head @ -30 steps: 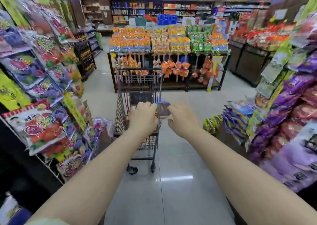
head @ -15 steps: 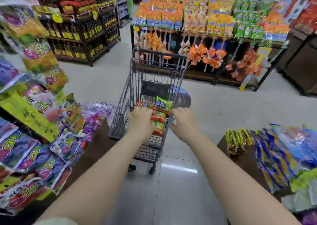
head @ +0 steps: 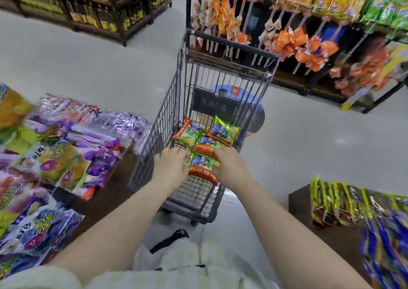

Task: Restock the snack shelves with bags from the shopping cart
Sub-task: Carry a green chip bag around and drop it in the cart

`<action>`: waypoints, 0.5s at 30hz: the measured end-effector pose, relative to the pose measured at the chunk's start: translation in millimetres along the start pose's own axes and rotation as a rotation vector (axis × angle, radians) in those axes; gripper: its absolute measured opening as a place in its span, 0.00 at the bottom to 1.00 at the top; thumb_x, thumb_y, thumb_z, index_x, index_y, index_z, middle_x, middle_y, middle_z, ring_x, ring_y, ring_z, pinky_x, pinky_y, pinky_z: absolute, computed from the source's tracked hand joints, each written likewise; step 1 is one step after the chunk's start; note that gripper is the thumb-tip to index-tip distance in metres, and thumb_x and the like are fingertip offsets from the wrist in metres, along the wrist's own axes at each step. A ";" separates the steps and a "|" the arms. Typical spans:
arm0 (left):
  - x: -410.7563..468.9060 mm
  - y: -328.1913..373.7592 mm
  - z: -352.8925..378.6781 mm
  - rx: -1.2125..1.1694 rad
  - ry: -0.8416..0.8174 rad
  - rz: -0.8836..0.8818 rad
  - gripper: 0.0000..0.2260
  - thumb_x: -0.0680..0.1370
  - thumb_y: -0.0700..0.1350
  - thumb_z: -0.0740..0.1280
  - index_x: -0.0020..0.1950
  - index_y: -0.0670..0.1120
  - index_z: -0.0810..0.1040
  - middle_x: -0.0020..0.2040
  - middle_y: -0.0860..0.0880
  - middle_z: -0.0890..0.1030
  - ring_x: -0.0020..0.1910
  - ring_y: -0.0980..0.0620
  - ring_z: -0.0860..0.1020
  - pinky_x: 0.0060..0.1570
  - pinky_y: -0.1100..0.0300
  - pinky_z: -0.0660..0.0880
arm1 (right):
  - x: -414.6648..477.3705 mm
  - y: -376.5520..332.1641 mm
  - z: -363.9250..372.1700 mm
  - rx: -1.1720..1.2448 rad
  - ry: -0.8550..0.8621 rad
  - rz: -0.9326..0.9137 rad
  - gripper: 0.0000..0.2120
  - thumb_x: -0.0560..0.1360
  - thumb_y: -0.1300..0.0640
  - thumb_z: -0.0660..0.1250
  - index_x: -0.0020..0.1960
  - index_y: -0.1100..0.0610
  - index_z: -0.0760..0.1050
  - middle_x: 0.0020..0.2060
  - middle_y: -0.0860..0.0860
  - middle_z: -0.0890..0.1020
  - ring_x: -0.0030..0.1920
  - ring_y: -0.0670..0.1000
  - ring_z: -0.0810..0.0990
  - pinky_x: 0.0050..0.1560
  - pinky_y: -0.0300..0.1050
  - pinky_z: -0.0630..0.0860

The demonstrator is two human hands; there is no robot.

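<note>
Two hands in the shopping cart (head: 163,121): right hand (head: 229,167) grips a green-red snack bag (head: 202,163), left hand (head: 171,165) beside it, grip unclear.

dark metal wire cart (head: 187,90), glossy plastic snack bags (head: 223,132), polished floor (head: 88,68)

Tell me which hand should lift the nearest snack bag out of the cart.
Right, probably. The right hand curls its fingers over the snack bag lying nearest in the cart; the left hand lies beside the bag near the rim, its hold unclear in the blur.
</note>
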State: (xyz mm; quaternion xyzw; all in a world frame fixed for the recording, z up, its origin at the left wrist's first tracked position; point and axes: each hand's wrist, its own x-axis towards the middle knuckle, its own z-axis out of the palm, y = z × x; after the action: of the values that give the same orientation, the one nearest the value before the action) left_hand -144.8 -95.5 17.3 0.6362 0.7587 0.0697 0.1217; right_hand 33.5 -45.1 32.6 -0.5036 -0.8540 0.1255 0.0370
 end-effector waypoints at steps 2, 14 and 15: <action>29.4 -12.0 10.9 -0.004 -0.060 -0.009 0.13 0.77 0.49 0.64 0.62 0.56 0.75 0.61 0.52 0.77 0.63 0.46 0.71 0.60 0.47 0.68 | 28.5 8.0 12.0 0.038 -0.018 0.025 0.16 0.74 0.55 0.68 0.61 0.57 0.74 0.57 0.53 0.77 0.60 0.55 0.71 0.60 0.49 0.69; 115.2 -38.4 101.5 -0.214 -0.310 -0.403 0.16 0.78 0.48 0.65 0.66 0.53 0.74 0.63 0.50 0.77 0.64 0.45 0.71 0.61 0.47 0.69 | 165.4 85.3 101.3 0.152 -0.452 0.090 0.22 0.74 0.54 0.70 0.66 0.56 0.72 0.62 0.54 0.75 0.65 0.55 0.70 0.65 0.53 0.70; 117.6 -39.1 107.3 -0.244 -0.319 -0.468 0.16 0.77 0.47 0.66 0.66 0.53 0.75 0.63 0.49 0.77 0.64 0.44 0.72 0.61 0.47 0.70 | 177.0 90.4 111.7 0.143 -0.508 0.060 0.22 0.74 0.54 0.70 0.66 0.56 0.72 0.62 0.54 0.75 0.65 0.55 0.70 0.65 0.53 0.70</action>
State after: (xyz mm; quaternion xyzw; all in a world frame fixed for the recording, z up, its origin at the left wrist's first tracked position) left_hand -171.4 7.8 -107.2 0.4277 0.8420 0.0296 0.3275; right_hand 2.4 130.7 -109.2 -0.4771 -0.8095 0.3089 -0.1470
